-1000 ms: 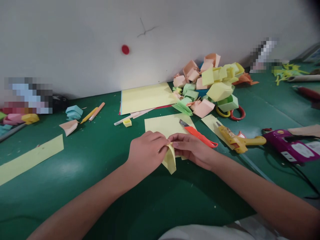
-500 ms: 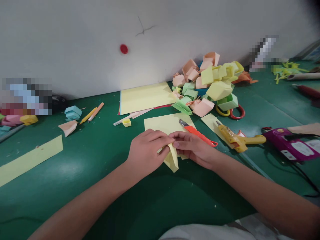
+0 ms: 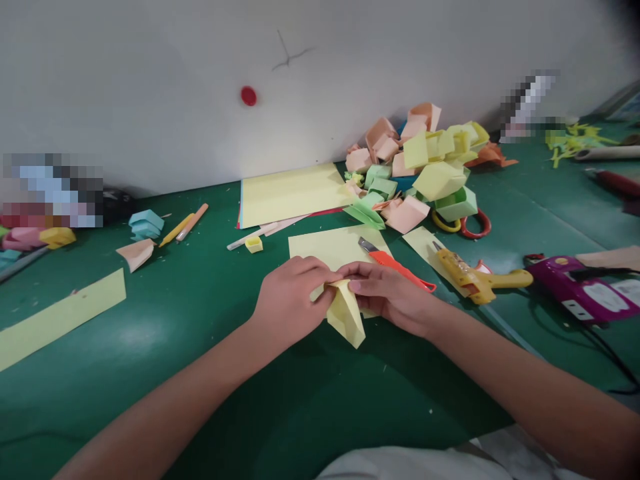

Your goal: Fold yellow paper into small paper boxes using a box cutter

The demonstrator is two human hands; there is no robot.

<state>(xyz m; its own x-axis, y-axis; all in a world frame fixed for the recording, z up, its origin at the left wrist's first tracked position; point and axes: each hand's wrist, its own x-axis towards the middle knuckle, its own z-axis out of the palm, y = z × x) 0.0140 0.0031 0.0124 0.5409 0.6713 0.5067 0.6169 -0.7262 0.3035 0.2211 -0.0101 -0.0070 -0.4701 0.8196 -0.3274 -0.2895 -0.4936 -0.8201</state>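
Note:
A folded piece of yellow paper (image 3: 346, 313) is pinched between my two hands over the near edge of a yellow sheet (image 3: 320, 245). My left hand (image 3: 295, 293) grips its upper left side, fingers curled and partly hiding it. On the other side, my right hand (image 3: 387, 293) holds the upper right edge with thumb and fingers. The paper's lower end hangs down to a point. An orange utility knife (image 3: 403, 272), blade showing, lies on the sheet just beyond my right hand.
A pile of folded paper boxes (image 3: 415, 167) stands by the wall, scissors handles (image 3: 475, 225) beneath it. To the right lie a yellow glue gun (image 3: 470, 277) and a purple power strip (image 3: 583, 290) with a cord. Yellow paper sheets (image 3: 290, 197), pencils (image 3: 185, 227) and a paper strip (image 3: 65, 317) lie leftward.
The yellow paper between my hands has turned and spread, so more of its broad face shows. Its lower tip has shifted slightly right. Both hands keep their hold.

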